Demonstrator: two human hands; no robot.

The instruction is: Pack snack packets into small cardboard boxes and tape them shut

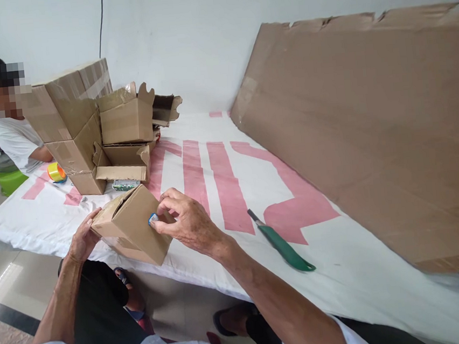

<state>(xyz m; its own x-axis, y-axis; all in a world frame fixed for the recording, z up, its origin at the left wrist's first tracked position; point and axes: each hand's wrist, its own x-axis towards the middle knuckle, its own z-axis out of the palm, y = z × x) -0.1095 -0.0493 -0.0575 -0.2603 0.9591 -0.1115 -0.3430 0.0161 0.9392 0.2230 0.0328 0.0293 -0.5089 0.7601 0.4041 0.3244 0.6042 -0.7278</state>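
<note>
A small cardboard box (137, 224) is tilted at the near edge of the table, its top flaps slightly apart. My left hand (85, 237) grips its left end, with the fingers partly hidden behind the cardboard. Against the box's right side, my right hand (189, 219) pinches a small blue-and-white piece (153, 219), too small to name. To the right of that hand, a tool with a green handle (281, 245) and a short dark blade lies on the cloth.
Stacked cardboard boxes (65, 117) and open cartons (125, 163) stand at the left. A yellow tape roll (56, 172) is beside them, near a seated person (15, 141). A large cardboard sheet (363, 126) leans on the wall at right. A white-and-pink cloth (227, 194) covers the table.
</note>
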